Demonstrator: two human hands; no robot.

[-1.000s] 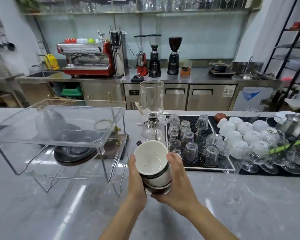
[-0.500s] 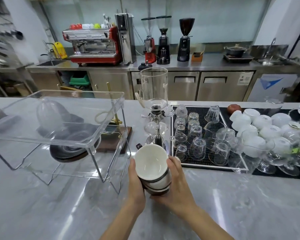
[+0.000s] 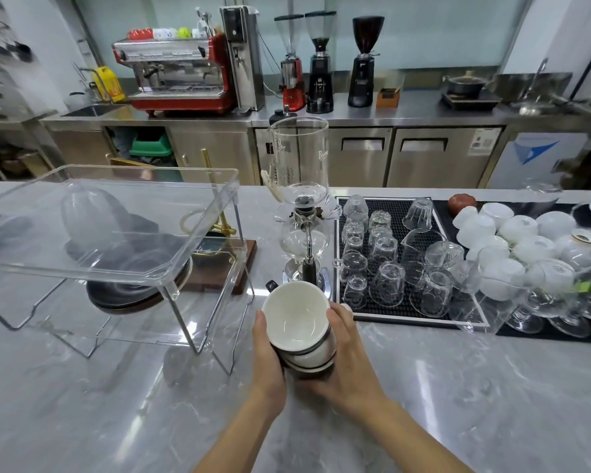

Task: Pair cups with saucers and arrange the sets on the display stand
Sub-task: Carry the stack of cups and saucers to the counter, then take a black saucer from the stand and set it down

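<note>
Both hands hold a short stack of white ceramic cups w/ dark rim bands (image 3: 299,322), tilted so the top cup's mouth faces the camera. Left hand (image 3: 266,353) is wrapped on the stack's left side, thumb up along the wall; right hand (image 3: 350,356) is curled round the right side and underneath. So both are clamped on the stack, none free.

Change vs. a sec ago: the grip and stack look the same, but the view has dipped and the whole scene has slid; the stack sits low over the grey marble counter (image 3: 458,404), just right of the clear acrylic two-tier display stand w/ wire legs (image 3: 123,233), near its front-right leg. It isn't set down yet, as far as I can tell.

Dark round saucers (image 3: 130,291) lie piled on the stand's lower level; the top tier looks bare. Judgement: no set is paired yet. Cups need separating first, prob. by parking the stack on the counter to free a hand for a saucer.

Far right: white upturned cups (image 3: 512,240) and clear glasses on a black mat (image 3: 386,261).
</note>
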